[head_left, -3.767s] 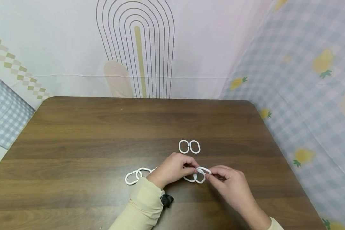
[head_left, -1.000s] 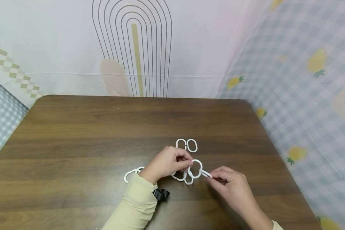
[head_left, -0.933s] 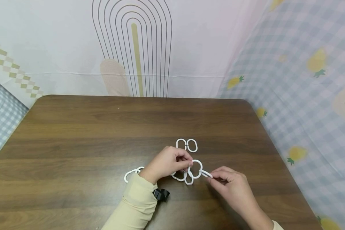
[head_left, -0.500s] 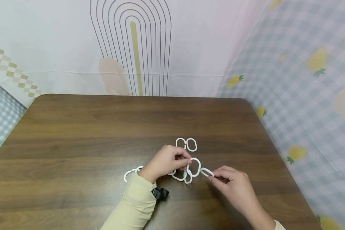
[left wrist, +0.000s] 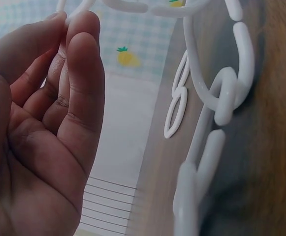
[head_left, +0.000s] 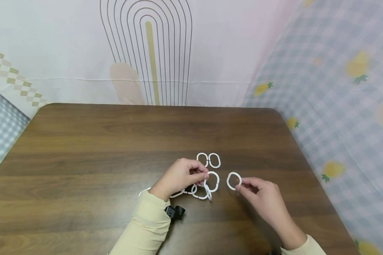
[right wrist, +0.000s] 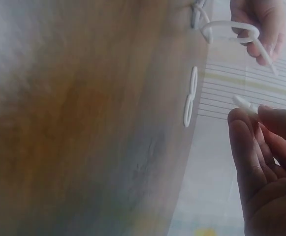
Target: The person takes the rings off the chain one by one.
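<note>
Between thumb and index finger, my left hand [head_left: 180, 177] pinches the end link [head_left: 217, 181] of a chain of white plastic links. The rest of the chain [left wrist: 195, 64] trails down to the table and runs left, partly hidden behind that hand and its sleeve. To the right, my right hand [head_left: 265, 200] pinches a separate white link [head_left: 228, 182] at its edge, with its oval facing the head camera. A gap parts this link from the chain's end. Seen from the right wrist, the link [right wrist: 243, 104] is almost edge-on.
Two loose white links [head_left: 219, 162] lie side by side on the brown wooden table [head_left: 131, 134], just behind the hands. A black device [head_left: 175, 212] sits on the left wrist. Patterned cloths [head_left: 223, 46] hang beyond the table's back and right edges.
The right hand's link, which overlapped the chain's end link a second ago, has come away to the right, risen and turned to face the camera. The left hand has shifted slightly left and up.
</note>
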{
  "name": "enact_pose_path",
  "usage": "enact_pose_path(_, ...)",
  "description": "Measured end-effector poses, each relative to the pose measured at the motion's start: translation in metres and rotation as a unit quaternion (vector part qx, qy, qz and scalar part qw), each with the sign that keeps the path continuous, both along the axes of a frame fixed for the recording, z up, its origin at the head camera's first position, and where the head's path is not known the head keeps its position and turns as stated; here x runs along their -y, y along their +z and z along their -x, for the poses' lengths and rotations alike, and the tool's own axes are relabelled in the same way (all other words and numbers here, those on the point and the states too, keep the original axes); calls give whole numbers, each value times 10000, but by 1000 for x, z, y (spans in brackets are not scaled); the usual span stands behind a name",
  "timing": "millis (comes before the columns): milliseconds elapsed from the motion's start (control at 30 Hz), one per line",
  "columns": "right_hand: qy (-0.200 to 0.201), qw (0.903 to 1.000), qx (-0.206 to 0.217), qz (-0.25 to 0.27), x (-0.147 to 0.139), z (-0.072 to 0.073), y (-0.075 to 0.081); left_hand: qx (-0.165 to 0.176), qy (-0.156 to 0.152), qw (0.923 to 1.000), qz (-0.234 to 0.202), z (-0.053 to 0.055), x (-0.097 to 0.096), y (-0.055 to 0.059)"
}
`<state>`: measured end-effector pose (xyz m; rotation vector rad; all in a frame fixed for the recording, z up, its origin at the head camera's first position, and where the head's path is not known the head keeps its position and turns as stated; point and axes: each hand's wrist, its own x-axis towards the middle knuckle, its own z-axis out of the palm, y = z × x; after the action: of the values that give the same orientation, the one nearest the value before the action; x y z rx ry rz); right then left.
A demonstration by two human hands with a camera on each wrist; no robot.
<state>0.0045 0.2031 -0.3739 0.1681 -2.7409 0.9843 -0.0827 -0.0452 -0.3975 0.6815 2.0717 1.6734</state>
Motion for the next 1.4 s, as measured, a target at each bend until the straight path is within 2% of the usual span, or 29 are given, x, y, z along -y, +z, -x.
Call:
enact_pose_path(167, 123, 9998, 166, -30, -3, 14, -1, 12, 6, 10000, -3, 0, 0, 1)
enact_pose_path(500, -151, 9921, 1245, 79, -12, 47, -9, -50, -31, 10000, 60, 1, 1, 0)
enact_pose_path(800, -124, 9824, 1853, -197, -18, 75, -16, -71, -71, 9999, 86, 2, 1, -1)
enact_pose_path(1167, -406, 9660, 2551, -147, -17, 96, -20, -198, -165, 9995, 171, 3, 0, -2)
enact_pose_path(1400, -521, 9635, 2620, -164, -13, 104, -21, -151, -190, 9996, 162, 3, 0, -3)
